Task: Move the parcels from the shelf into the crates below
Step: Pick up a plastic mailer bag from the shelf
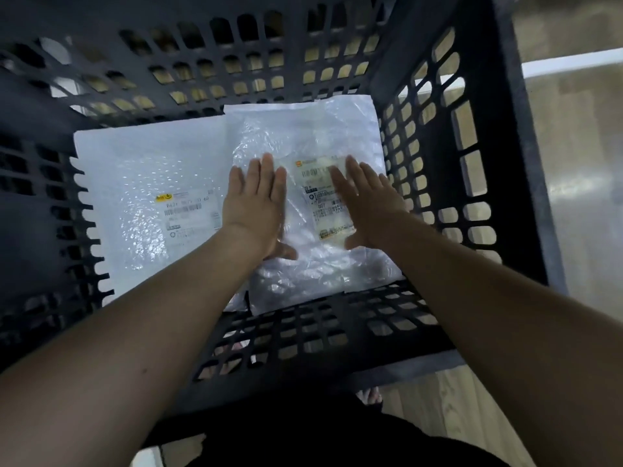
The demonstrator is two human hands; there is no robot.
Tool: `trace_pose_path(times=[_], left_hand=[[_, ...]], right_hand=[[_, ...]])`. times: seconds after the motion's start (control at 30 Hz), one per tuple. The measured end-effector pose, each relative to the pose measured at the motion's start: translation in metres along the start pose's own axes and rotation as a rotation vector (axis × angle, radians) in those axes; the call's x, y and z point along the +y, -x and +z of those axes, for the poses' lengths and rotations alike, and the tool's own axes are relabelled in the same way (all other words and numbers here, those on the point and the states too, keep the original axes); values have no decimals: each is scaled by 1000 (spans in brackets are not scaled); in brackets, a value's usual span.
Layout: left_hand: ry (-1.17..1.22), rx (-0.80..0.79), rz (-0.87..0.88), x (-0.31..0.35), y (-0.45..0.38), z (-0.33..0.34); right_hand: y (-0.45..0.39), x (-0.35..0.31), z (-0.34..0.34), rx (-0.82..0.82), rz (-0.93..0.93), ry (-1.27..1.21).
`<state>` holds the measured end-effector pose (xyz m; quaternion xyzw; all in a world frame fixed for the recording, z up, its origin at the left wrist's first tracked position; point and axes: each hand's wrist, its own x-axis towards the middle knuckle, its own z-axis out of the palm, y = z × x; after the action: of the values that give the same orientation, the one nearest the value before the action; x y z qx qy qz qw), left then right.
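A pale wooden floor (448,409) shows below and beside a dark perforated plastic crate (435,183), into which the person reaches with both bare arms. Two white bubble-wrap parcels lie on the crate's bottom: the left parcel (141,203) flat with a yellow-marked label, the right parcel (313,129) overlapping its edge. The left hand (256,203) and the right hand (367,203) both rest flat on the right parcel, fingers straight and held together, either side of its shipping label (320,200).
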<state>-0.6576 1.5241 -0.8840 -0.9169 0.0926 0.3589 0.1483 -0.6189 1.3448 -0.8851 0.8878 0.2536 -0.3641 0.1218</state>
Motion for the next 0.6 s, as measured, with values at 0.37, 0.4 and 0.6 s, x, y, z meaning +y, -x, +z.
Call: trace_pose_path(times=[0.37, 0.4, 0.6], left_hand=[[-162, -20, 8, -11, 7, 25], [-169, -29, 22, -13, 9, 21], [-39, 78, 102, -30, 11, -17]], right_hand=[[5, 3, 23, -128, 101, -88], [7, 3, 21, -136, 90, -85], [10, 10, -20, 42, 18, -114]])
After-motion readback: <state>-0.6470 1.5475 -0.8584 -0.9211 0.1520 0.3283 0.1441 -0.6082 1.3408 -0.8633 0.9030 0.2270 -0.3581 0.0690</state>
